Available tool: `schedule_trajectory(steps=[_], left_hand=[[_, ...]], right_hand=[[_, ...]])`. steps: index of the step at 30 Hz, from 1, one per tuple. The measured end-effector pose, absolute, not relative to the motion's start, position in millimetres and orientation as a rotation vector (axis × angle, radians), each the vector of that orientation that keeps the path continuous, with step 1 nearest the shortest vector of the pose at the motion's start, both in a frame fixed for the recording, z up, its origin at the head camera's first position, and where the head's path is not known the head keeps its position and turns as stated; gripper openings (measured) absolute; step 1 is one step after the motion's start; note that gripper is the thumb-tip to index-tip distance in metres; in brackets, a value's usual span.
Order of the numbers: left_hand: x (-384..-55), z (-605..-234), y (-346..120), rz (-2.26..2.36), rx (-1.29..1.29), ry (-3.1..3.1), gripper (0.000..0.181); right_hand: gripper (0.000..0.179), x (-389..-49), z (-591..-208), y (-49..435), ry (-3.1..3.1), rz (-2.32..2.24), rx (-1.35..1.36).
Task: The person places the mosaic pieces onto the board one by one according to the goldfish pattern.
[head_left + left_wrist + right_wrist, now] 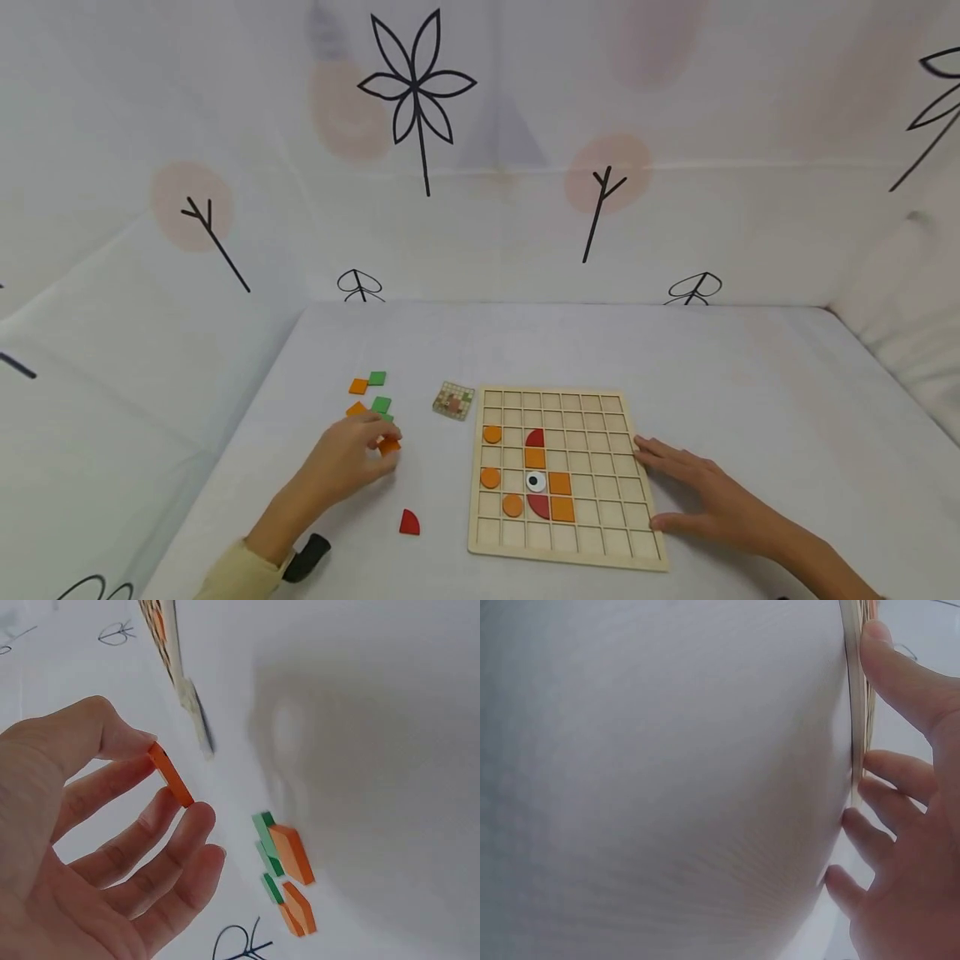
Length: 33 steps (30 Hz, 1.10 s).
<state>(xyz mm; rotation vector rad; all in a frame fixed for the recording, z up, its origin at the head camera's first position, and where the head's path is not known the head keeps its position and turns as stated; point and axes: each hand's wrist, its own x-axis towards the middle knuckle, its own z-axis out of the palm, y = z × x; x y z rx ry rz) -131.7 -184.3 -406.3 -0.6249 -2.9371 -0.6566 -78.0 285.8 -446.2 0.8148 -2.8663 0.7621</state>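
My left hand [347, 454] pinches an orange square tile [171, 775] between thumb and fingers, left of the wooden grid board [592, 442]. Against the board's right edge rests my right hand [705, 504], fingers spread and fairly straight. On the board lie orange round pieces [490, 477], several orange squares [559, 483], two red quarter-round pieces [538, 506] and a white round eye piece [536, 481]. Loose green squares [381, 405] and orange squares [358, 386] lie just beyond my left hand; some are partly hidden by it in the head view.
A small patterned card [453, 401] lies by the board's upper left corner. One loose red quarter-round piece [409, 522] sits between my left hand and the board. White cloth [720, 358] covers the table, and printed cloth walls [495, 225] stand around it.
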Motion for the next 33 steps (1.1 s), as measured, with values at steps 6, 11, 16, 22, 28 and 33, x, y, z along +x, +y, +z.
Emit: schedule_trajectory(steps=[6,11,16,22,28,33], left_hand=[[-132.4,-402.4,-169.4,-0.739,-0.744,-2.892,0.015],[-132.2,-398.0,-154.4,-0.71,-0.838,-2.901,0.013],[-132.4,-395.4,-137.7,-0.723,-0.992,-2.868,0.012],[-130.6,-390.1,-112.5,-0.717,-1.142,-2.858,0.014],[-128.0,-384.9,-87.2,-0.681,-1.299,-2.82,0.016],[-126.3,-379.8,-68.1,-0.677,-1.436,-2.766,0.016]], right_hand=[[0.074,-80.0,-450.5,287.9,-2.852,0.775,0.836],[0.074,-80.3,-453.2,288.9,-2.837,0.752,0.845],[0.075,-79.4,-451.7,288.5,-2.868,0.742,0.812],[0.075,-78.9,-451.7,288.0,-2.866,0.785,0.821],[0.075,-78.7,-453.4,288.6,-2.883,0.782,0.783],[0.075,-79.3,-452.8,289.0,-2.887,0.812,0.786]])
